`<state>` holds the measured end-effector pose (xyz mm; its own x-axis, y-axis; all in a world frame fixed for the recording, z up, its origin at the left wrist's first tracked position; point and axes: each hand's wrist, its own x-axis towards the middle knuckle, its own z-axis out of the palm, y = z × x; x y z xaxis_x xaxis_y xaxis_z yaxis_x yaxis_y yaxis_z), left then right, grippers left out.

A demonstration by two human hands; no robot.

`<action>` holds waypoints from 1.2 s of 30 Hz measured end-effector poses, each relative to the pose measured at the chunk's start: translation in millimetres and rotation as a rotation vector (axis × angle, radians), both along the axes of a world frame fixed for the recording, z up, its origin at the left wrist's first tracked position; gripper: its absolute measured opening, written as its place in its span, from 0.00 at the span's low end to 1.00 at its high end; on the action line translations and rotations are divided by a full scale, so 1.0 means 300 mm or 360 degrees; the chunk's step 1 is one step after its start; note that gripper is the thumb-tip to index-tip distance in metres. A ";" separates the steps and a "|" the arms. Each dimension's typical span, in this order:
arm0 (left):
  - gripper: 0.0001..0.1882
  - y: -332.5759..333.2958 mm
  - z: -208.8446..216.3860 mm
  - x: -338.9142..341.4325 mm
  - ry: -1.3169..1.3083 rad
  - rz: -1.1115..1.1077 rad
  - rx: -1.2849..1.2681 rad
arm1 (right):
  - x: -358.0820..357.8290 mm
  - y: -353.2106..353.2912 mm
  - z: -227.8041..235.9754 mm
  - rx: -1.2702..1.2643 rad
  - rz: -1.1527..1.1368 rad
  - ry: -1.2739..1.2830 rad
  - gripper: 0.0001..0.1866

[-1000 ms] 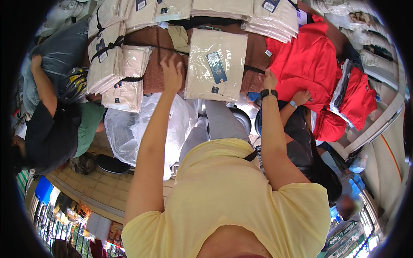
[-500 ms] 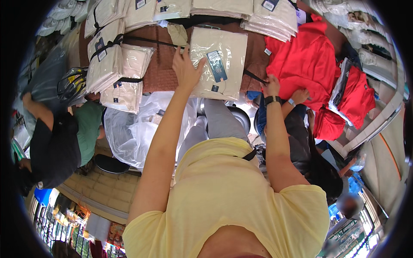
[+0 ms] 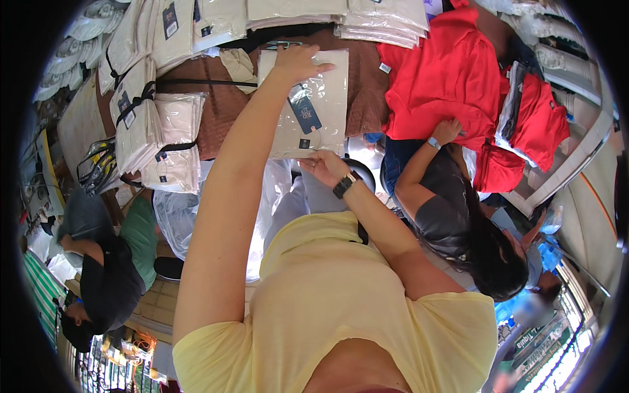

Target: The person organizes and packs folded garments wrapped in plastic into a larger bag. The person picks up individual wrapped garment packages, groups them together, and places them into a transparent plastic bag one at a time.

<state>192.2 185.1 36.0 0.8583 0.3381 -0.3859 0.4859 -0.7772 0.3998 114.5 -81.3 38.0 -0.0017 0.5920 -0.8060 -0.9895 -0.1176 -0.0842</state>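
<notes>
A flat beige garment in a clear plastic bag (image 3: 321, 105) lies on brown cloth in front of me, with a dark hang tag (image 3: 304, 112) showing through. My left hand (image 3: 298, 63) rests across its far left part, fingers reaching toward the far edge, thumb stretched out to the right. My right hand (image 3: 325, 167) pinches the near edge of the bag; a dark watch is on that wrist. From the left, a black strap (image 3: 209, 82) runs to the bag's left side. Whether it passes underneath is hidden.
Strapped stacks of bagged beige garments (image 3: 136, 121) stand at left, others along the far side. Brown cloth (image 3: 226, 128) covers the table. Red garments (image 3: 442, 85) lie at right, where a co-worker's hand (image 3: 447, 133) touches them. Clear plastic (image 3: 175, 219) hangs near my legs.
My right hand has let go of the black strap at right and moved left to the bag's near edge. My left hand has moved from the bag's left edge to its far part.
</notes>
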 end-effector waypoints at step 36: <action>0.11 -0.015 -0.141 -0.700 -0.0375 0.0713 0.0365 | 0.410 -0.029 -0.381 -0.0496 0.1383 -0.2824 0.09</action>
<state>-17.8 180.6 -6.4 0.6653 0.7429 -0.0744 0.7070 -0.5948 0.3826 237.6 -90.1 -76.2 0.6102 0.7380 -0.2883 0.4771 -0.6327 -0.6099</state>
